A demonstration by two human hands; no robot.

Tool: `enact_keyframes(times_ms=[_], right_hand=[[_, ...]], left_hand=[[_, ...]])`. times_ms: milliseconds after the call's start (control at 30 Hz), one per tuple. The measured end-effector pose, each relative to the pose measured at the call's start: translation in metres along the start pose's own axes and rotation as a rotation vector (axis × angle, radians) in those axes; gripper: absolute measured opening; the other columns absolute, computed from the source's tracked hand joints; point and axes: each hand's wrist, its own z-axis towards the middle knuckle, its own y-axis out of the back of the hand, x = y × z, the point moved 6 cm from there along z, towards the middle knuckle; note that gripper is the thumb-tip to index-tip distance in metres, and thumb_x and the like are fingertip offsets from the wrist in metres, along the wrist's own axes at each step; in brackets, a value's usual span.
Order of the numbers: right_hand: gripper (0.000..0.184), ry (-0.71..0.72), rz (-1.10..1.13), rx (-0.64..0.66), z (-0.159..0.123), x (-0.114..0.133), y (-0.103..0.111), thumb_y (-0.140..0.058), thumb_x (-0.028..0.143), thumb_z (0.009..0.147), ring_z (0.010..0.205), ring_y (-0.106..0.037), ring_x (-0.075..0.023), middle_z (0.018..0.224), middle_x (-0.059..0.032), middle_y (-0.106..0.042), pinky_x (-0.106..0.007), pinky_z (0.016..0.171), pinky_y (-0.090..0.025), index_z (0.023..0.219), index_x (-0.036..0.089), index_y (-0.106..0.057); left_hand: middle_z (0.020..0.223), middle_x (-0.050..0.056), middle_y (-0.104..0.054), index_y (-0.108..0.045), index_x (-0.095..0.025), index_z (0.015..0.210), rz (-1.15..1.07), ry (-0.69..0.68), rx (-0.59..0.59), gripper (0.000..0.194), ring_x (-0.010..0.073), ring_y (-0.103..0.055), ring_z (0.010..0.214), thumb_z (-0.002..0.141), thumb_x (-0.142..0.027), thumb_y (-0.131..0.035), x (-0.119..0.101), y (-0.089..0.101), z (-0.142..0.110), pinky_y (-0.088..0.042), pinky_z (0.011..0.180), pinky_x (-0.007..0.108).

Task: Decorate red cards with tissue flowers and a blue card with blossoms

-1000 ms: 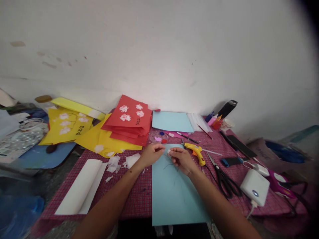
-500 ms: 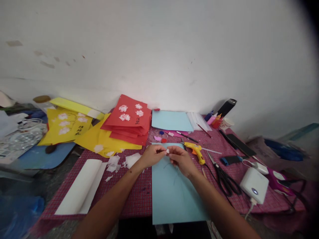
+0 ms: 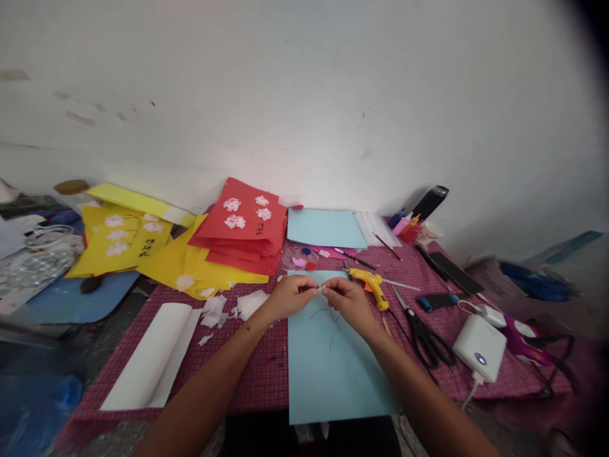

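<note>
Above the far part of a light blue paper sheet [image 3: 328, 374], my left hand [image 3: 292, 297] and my right hand [image 3: 349, 303] meet fingertip to fingertip. Both pinch a tiny piece of white paper [image 3: 321, 289], mostly covered by the fingers. Thin dark lines are drawn on the blue sheet below my right hand. Torn scraps of white tissue paper [image 3: 215, 311] lie left of my left hand, beside a larger white piece [image 3: 252, 304]. Just right of my right hand rests a yellow hot glue gun [image 3: 371, 282], with black-handled scissors [image 3: 425, 336] beyond it.
Red sheets [image 3: 238, 235] with white-pink flowers are stacked at the back, next to yellow sheets [image 3: 190, 266]. More blue sheets [image 3: 326, 227] lie against the wall. A white paper roll [image 3: 147, 362] is at left; a white power adapter [image 3: 480, 349] and paint bottles [image 3: 412, 228] are at right.
The fingertips of both hands have closed further over the white paper piece, so less of it shows. The whole view has shifted slightly.
</note>
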Motion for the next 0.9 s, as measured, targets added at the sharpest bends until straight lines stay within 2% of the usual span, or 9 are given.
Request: enact_keyframes(times_ms=[133, 200, 267, 367, 500, 900], right_hand=[[0.016, 0.047, -0.194, -0.075, 0.007, 0.002, 0.036, -0.062, 0.035, 0.083, 0.054, -0.051, -0.0132, 0.063, 0.0016, -0.06, -0.026, 0.054, -0.039, 0.081, 0.02, -0.067], [0.015, 0.075, -0.366, -0.071, 0.01, 0.002, 0.05, -0.059, 0.031, 0.083, 0.06, -0.054, -0.0147, 0.067, -0.0003, -0.064, -0.026, 0.057, -0.04, 0.08, 0.02, -0.068], [0.015, 0.094, -0.542, -0.022, 0.013, -0.002, 0.055, -0.057, 0.026, 0.083, 0.066, -0.058, -0.0161, 0.073, -0.0022, -0.068, -0.026, 0.061, -0.041, 0.079, 0.02, -0.07], [0.018, 0.118, -0.738, 0.068, 0.016, -0.01, 0.049, -0.055, 0.021, 0.083, 0.074, -0.063, -0.0175, 0.08, -0.0043, -0.072, -0.027, 0.069, -0.042, 0.081, 0.019, -0.073], [0.023, 0.095, -0.878, 0.127, 0.021, -0.02, 0.037, -0.053, 0.018, 0.084, 0.079, -0.066, -0.0177, 0.086, -0.0049, -0.075, -0.026, 0.072, -0.042, 0.087, 0.02, -0.075], [0.023, 0.154, -1.146, 0.159, 0.021, -0.01, 0.022, -0.051, 0.018, 0.09, 0.085, -0.064, -0.0193, 0.088, -0.0082, -0.072, -0.027, 0.075, -0.038, 0.082, 0.019, -0.072]], left_hand=[[0.098, 0.005, -0.073, -0.071, -0.019, 0.1, 0.23, -0.098, -0.035, 0.021, 0.0189, -0.064, 0.091, 0.089, -0.024, -0.054, -0.002, 0.003, -0.001, -0.047, 0.082, 0.031], [0.1, 0.008, -0.071, -0.07, -0.019, 0.101, 0.395, -0.179, 0.004, 0.021, 0.0221, -0.062, 0.097, 0.089, -0.022, -0.053, -0.006, 0.0, -0.003, -0.045, 0.089, 0.036], [0.1, 0.008, -0.07, -0.07, -0.019, 0.099, 0.506, -0.248, 0.065, 0.019, 0.0238, -0.061, 0.1, 0.088, -0.021, -0.055, -0.009, -0.006, -0.005, -0.044, 0.093, 0.039], [0.101, 0.008, -0.069, -0.069, -0.02, 0.096, 0.571, -0.303, 0.131, 0.016, 0.0242, -0.058, 0.104, 0.088, -0.023, -0.057, -0.01, -0.014, -0.008, -0.042, 0.095, 0.04], [0.101, 0.007, -0.068, -0.068, -0.019, 0.091, 0.618, -0.299, 0.166, 0.013, 0.0239, -0.058, 0.103, 0.089, -0.026, -0.057, -0.006, -0.019, -0.009, -0.041, 0.094, 0.04], [0.097, 0.007, -0.067, -0.067, -0.019, 0.09, 0.638, -0.298, 0.169, 0.012, 0.0239, -0.058, 0.099, 0.089, -0.026, -0.057, -0.009, -0.019, -0.011, -0.041, 0.093, 0.04]])
